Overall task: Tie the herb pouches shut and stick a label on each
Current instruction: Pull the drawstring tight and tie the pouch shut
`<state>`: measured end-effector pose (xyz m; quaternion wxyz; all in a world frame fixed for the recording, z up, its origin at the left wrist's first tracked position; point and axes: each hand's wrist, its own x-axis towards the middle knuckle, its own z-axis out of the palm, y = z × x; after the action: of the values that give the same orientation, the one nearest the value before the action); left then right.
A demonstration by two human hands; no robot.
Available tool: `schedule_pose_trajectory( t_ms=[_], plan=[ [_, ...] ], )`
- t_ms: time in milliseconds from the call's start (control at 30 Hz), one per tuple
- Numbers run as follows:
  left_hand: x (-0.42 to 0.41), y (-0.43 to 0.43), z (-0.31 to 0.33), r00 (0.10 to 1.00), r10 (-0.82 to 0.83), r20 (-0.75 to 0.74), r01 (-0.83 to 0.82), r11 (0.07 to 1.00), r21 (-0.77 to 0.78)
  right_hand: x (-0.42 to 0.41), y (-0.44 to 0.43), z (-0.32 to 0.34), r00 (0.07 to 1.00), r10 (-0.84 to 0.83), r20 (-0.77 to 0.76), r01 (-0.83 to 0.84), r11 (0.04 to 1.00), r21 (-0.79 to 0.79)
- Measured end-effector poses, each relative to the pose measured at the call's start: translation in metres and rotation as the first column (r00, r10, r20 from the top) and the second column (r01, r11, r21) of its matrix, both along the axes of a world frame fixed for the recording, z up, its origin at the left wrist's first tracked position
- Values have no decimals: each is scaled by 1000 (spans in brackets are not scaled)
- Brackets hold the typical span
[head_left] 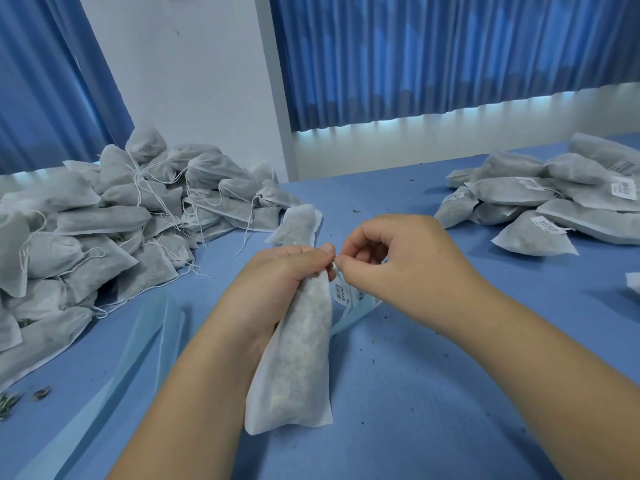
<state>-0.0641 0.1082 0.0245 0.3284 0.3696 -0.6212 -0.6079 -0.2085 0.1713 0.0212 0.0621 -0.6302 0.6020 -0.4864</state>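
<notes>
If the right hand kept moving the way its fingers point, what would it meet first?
Most likely the left hand, gripping the pouch where the right hand pinches the string; depth between them is unclear.

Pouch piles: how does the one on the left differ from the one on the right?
The left pile shows loose white strings and no visible labels; the right pile carries white barcode labels. The left pile is heaped higher with more pouches in view; the right pile lies lower. Both are pale filled pouches on the blue table.
</notes>
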Motion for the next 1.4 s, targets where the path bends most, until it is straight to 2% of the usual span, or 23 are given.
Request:
schedule_pose_trajectory(
  t_ms=[167,267,367,533,767,933,1200,1267,1400],
  plan=[
    [0,1,0,999,28,-18,-28,1000,5,-4,0,4,997,-66,-37,65,997,-39],
    [0,0,0,999,39,-28,-40,999,-6,-6,2,7,999,-22,26,23,999,-29],
    [-1,1,-1,999,36,-26,-37,999,-23,-3,2,5,1000,19,21,-19,1000,-13],
    [-2,1,-2,999,25,-33,-26,999,-37,-2,-1,1,999,-12,-31,12,1000,-8],
    [-4,2,-3,999,22,-49,-26,996,-80,-1,-1,0,1000,-15,-1,15,1000,5],
    [-6,3,-5,997,75,-22,-78,982,-172,-2,-3,-2,998,-52,-27,53,998,35],
    [-7,5,-5,996,81,21,-76,979,-190,2,-5,-7,992,-111,-59,114,991,63],
    [-7,5,-5,997,76,20,-71,979,-193,0,-5,-5,997,-82,0,81,992,96],
    [-5,4,-5,997,75,18,-70,977,-203,-8,-2,3,966,-17,259,-33,982,188]
  ],
)
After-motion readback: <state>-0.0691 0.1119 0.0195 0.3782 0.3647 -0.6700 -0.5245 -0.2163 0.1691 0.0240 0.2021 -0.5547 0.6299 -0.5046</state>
